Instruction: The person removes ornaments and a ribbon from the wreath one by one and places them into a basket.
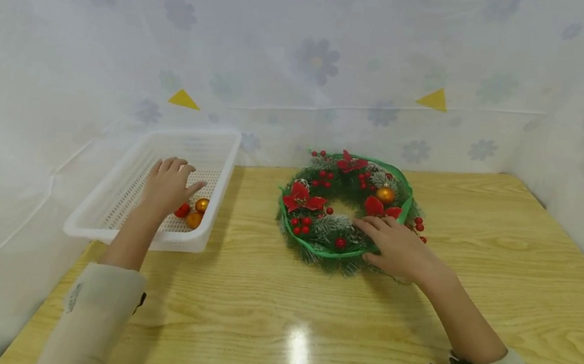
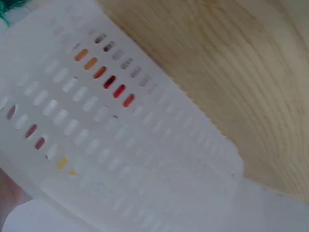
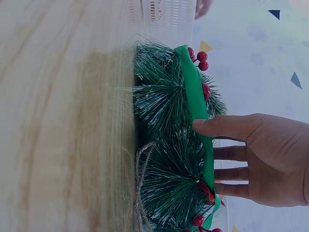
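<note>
My left hand (image 1: 167,189) is over a white plastic basket (image 1: 224,180), its fingers loosely spread and nothing visibly held. Beside its thumb, at the basket's near right corner, lie a gold ball (image 1: 203,204), an orange ball (image 1: 193,220) and a red ball (image 1: 182,210). In the left wrist view the slotted basket wall (image 2: 159,130) hides most of that hand; orange and red show through the slots. A green wreath (image 1: 333,225) lies flat on the table. My right hand (image 1: 398,249) rests on its near right side, fingers extended, thumb at the green ribbon (image 3: 195,96).
The wreath carries red flowers (image 1: 302,199), red berries and a gold ball (image 1: 385,194). A wooden table (image 1: 256,310) lies beneath everything. Behind it hangs a white flowered sheet (image 1: 311,112) with yellow triangles.
</note>
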`<action>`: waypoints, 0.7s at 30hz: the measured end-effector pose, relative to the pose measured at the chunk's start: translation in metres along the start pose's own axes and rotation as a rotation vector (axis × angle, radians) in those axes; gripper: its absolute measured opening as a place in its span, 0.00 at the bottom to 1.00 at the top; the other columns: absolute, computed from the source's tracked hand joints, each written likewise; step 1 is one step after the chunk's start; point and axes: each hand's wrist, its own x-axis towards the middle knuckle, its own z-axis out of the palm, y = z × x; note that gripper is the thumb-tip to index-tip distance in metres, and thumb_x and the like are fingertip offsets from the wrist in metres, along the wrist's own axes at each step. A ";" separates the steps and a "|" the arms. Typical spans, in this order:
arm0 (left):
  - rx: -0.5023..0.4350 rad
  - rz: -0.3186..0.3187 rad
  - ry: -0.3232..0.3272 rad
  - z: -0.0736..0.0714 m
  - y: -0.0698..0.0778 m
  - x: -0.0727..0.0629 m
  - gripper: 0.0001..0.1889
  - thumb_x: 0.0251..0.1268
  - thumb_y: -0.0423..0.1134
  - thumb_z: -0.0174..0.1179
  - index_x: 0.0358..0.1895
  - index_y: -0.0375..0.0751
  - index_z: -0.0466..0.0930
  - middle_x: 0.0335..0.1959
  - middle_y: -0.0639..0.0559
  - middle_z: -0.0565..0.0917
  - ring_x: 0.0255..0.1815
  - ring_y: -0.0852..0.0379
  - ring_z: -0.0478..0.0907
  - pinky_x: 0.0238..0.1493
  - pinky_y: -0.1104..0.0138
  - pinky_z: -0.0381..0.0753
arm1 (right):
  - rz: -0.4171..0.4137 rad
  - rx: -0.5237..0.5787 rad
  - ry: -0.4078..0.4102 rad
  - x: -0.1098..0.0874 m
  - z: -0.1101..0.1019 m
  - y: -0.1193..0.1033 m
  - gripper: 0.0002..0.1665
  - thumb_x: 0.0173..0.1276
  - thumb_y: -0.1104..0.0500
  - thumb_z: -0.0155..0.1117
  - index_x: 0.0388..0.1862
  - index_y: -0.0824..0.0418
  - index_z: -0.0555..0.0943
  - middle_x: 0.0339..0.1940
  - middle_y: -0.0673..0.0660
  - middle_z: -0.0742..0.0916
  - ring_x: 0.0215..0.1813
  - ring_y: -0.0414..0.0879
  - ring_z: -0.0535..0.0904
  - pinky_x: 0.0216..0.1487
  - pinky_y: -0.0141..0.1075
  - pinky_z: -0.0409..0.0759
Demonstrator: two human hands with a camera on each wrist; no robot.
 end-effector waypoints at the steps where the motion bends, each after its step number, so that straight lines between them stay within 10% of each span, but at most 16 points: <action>1: -0.002 0.005 0.017 -0.005 0.006 0.001 0.28 0.69 0.53 0.47 0.58 0.30 0.70 0.60 0.33 0.65 0.64 0.37 0.54 0.66 0.47 0.44 | -0.001 0.000 0.002 0.000 0.000 0.000 0.40 0.59 0.54 0.67 0.68 0.63 0.64 0.61 0.64 0.72 0.58 0.64 0.67 0.47 0.57 0.73; 12: 0.084 0.145 0.178 -0.036 0.090 0.003 0.28 0.65 0.57 0.51 0.56 0.36 0.72 0.61 0.40 0.66 0.66 0.43 0.54 0.67 0.52 0.46 | -0.008 0.000 0.012 0.000 0.001 0.000 0.41 0.58 0.54 0.68 0.68 0.63 0.63 0.60 0.64 0.72 0.57 0.63 0.67 0.47 0.56 0.73; 21: 0.153 0.363 0.218 -0.022 0.164 -0.003 0.31 0.65 0.60 0.47 0.61 0.39 0.69 0.62 0.44 0.67 0.66 0.46 0.57 0.67 0.55 0.49 | -0.021 0.003 0.026 -0.001 0.001 0.001 0.41 0.58 0.54 0.68 0.68 0.63 0.63 0.60 0.65 0.72 0.57 0.64 0.68 0.48 0.56 0.73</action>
